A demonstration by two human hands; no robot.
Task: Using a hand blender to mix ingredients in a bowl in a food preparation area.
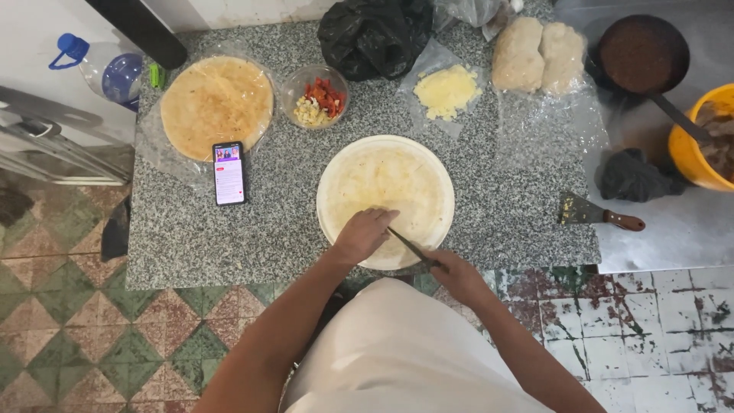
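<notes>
Fingers of your left hand (364, 233) press curled and flat on the near edge of the pale flatbread (386, 199) lying on the granite counter (199, 237); your right hand (457, 274) grips a dark knife (411, 247), tip beside those fingers. Keep knuckles back, blade low, cut away from them

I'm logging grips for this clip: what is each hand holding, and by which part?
The right hand holds a knife by its handle end. The left hand holds nothing; it presses flat on the dough on the round board.
</notes>
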